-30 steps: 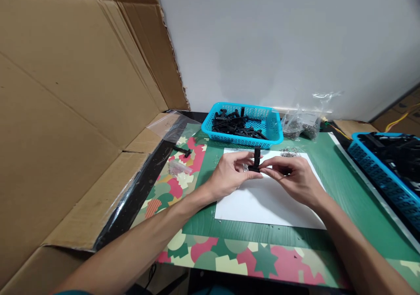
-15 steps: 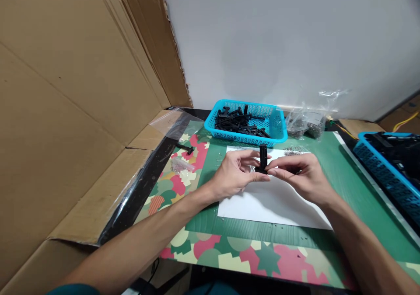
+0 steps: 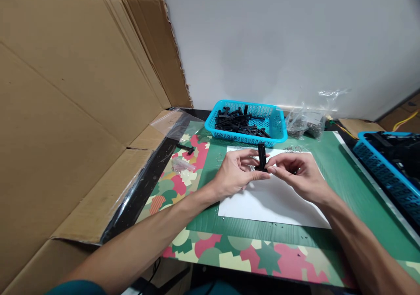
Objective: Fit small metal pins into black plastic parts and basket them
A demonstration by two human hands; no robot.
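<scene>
A black plastic T-shaped part (image 3: pixel 262 156) is held above a white sheet of paper (image 3: pixel 262 205), its long bar pointing up with a slight lean to the left. My left hand (image 3: pixel 238 170) is closed on it, the thumb along the near side of its base and the fingers behind. Thumb and fingertips of my right hand (image 3: pixel 297 172) pinch together at the right end of the base. Whether a small piece sits between those right fingertips is hidden. Behind the hands, a pile of small metal pieces (image 3: pixel 293 149) lies on the paper's far edge.
A blue basket (image 3: pixel 246 137) of black parts stands at the back, with clear bags of small pieces (image 3: pixel 315 126) beside it. Another blue basket (image 3: pixel 387 166) is at right. On the left lie a black part (image 3: pixel 186 148) and a small plastic bag (image 3: pixel 183 164). Cardboard (image 3: pixel 82 89) walls the left side.
The upright bar of the black part has tipped slightly to the left. My right hand has shifted a little at the base; my left hand keeps its hold.
</scene>
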